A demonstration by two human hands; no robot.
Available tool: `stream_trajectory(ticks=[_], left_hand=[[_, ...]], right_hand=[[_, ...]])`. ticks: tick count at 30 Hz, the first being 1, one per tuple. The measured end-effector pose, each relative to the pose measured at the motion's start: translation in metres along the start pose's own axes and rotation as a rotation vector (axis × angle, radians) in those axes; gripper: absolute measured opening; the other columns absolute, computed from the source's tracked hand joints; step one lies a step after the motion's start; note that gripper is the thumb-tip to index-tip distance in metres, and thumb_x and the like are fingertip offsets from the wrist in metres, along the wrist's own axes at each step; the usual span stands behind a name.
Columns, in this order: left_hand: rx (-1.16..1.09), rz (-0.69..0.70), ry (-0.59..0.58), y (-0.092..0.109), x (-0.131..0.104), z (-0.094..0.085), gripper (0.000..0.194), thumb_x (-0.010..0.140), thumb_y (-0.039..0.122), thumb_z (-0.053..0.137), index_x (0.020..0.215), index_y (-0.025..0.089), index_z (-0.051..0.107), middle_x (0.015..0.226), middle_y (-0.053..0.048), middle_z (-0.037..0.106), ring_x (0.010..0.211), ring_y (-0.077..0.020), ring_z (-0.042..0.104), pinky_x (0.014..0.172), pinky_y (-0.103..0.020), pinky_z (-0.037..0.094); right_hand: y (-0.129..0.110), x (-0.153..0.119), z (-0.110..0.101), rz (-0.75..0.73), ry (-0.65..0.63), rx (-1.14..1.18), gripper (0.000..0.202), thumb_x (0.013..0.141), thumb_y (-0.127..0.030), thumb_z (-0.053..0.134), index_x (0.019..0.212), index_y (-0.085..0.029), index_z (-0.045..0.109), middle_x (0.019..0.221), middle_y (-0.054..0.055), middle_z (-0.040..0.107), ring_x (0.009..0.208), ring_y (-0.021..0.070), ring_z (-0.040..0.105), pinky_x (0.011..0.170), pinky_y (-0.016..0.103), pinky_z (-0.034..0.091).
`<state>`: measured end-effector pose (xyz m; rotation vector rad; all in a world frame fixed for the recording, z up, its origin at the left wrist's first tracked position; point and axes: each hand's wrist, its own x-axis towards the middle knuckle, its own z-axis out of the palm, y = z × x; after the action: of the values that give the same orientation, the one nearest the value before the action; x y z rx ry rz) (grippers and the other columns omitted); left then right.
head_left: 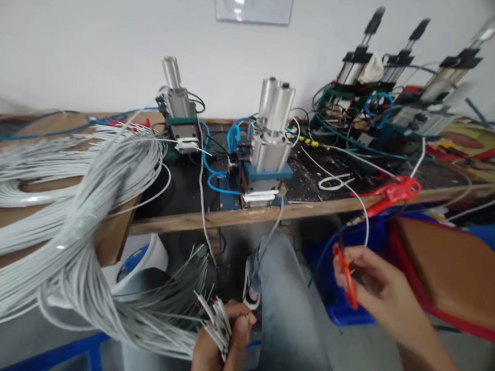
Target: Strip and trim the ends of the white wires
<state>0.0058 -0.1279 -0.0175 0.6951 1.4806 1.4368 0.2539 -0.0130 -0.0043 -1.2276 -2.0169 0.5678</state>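
Note:
At the lower middle, my left hand (227, 335) is closed around the end of a bundle of white cables (154, 329), whose cut ends stick up above the fingers. A little red shows among those ends. The cables run left from the hand across my lap to the large pile on the table. To the right, my right hand (376, 287) grips orange-handled scissors (346, 278), apart from the bundle. Their dark blades point upward and are blurred, so I cannot tell how far apart they stand.
Pneumatic machines (270, 141) with metal cylinders stand along the wooden-edged table (193, 222). A red hand tool (394, 196) lies at the table edge. Below are a white bucket (156, 252), a blue crate (344, 316) and a brown-topped stool (450, 276). Air hoses and loose cables cross the table.

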Motion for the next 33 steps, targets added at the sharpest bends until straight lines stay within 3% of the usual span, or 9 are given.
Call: stream_trajectory(ticks=[2, 4, 10, 15, 19, 22, 26, 33], left_hand=[[0.005, 0.012, 0.011, 0.000, 0.000, 0.000, 0.040, 0.078, 0.058, 0.081, 0.069, 0.020, 0.076, 0.066, -0.002, 0.064, 0.061, -0.0185, 0.059, 0.059, -0.029, 0.047], [0.013, 0.021, 0.038, 0.001, -0.002, 0.000, 0.040, 0.077, 0.059, 0.081, 0.073, 0.019, 0.077, 0.067, -0.004, 0.066, 0.065, -0.0202, 0.061, 0.056, -0.028, 0.045], [0.071, 0.052, 0.060, 0.000, -0.010, -0.001, 0.035, 0.079, 0.053, 0.081, 0.077, 0.019, 0.078, 0.071, -0.004, 0.067, 0.070, -0.0200, 0.060, 0.058, -0.026, 0.045], [0.074, 0.079, 0.082, -0.004, -0.005, 0.002, 0.031, 0.084, 0.054, 0.078, 0.077, 0.024, 0.077, 0.076, 0.000, 0.067, 0.074, -0.0171, 0.058, 0.067, -0.023, 0.046], [0.118, 0.152, 0.030, -0.004, 0.002, 0.002, 0.028, 0.088, 0.051, 0.074, 0.075, 0.026, 0.077, 0.072, 0.002, 0.066, 0.071, -0.0161, 0.057, 0.072, -0.024, 0.046], [0.077, 0.183, 0.046, -0.006, 0.005, 0.003, 0.024, 0.085, 0.049, 0.079, 0.078, 0.026, 0.078, 0.071, 0.003, 0.067, 0.063, -0.0121, 0.056, 0.065, -0.021, 0.046], [0.000, 0.131, 0.123, -0.008, 0.005, 0.006, 0.022, 0.078, 0.048, 0.087, 0.085, 0.029, 0.078, 0.065, 0.008, 0.068, 0.057, -0.0071, 0.057, 0.058, -0.014, 0.045], [-0.042, 0.054, 0.110, -0.010, 0.005, 0.010, 0.023, 0.081, 0.046, 0.085, 0.083, 0.026, 0.075, 0.061, 0.007, 0.066, 0.058, -0.0067, 0.057, 0.059, -0.012, 0.044]], right_hand=[[-0.024, -0.039, 0.019, 0.042, -0.001, 0.154, 0.021, 0.095, -0.040, 0.061, 0.082, -0.025, 0.055, 0.070, -0.001, 0.060, 0.060, 0.0158, 0.062, 0.052, 0.024, 0.051], [-0.045, -0.059, 0.038, 0.062, 0.000, 0.237, 0.016, 0.093, -0.032, 0.059, 0.081, -0.025, 0.050, 0.068, -0.003, 0.055, 0.058, 0.0146, 0.056, 0.052, 0.024, 0.048], [-0.074, -0.062, 0.066, -0.020, -0.159, 0.167, 0.026, 0.081, -0.017, 0.064, 0.076, -0.024, 0.040, 0.068, -0.005, 0.053, 0.060, 0.0124, 0.053, 0.057, 0.023, 0.042], [-0.074, -0.056, 0.080, -0.068, -0.157, 0.161, 0.024, 0.080, -0.013, 0.060, 0.074, -0.023, 0.039, 0.064, -0.006, 0.051, 0.056, 0.0119, 0.051, 0.058, 0.025, 0.038], [-0.067, -0.051, 0.086, -0.125, -0.104, 0.191, 0.022, 0.082, -0.013, 0.058, 0.075, -0.023, 0.040, 0.062, -0.007, 0.049, 0.054, 0.0108, 0.049, 0.057, 0.026, 0.035], [-0.061, -0.047, 0.088, -0.147, -0.094, 0.228, 0.024, 0.083, -0.014, 0.059, 0.074, -0.023, 0.039, 0.062, -0.007, 0.047, 0.054, 0.0098, 0.046, 0.055, 0.026, 0.032], [-0.056, -0.047, 0.089, -0.131, -0.095, 0.258, 0.020, 0.083, -0.014, 0.061, 0.077, -0.022, 0.044, 0.064, -0.008, 0.049, 0.056, 0.0094, 0.048, 0.057, 0.025, 0.035], [-0.051, -0.046, 0.091, -0.114, -0.119, 0.276, 0.016, 0.084, -0.013, 0.062, 0.079, -0.022, 0.050, 0.066, -0.007, 0.052, 0.058, 0.0102, 0.048, 0.059, 0.027, 0.035]])
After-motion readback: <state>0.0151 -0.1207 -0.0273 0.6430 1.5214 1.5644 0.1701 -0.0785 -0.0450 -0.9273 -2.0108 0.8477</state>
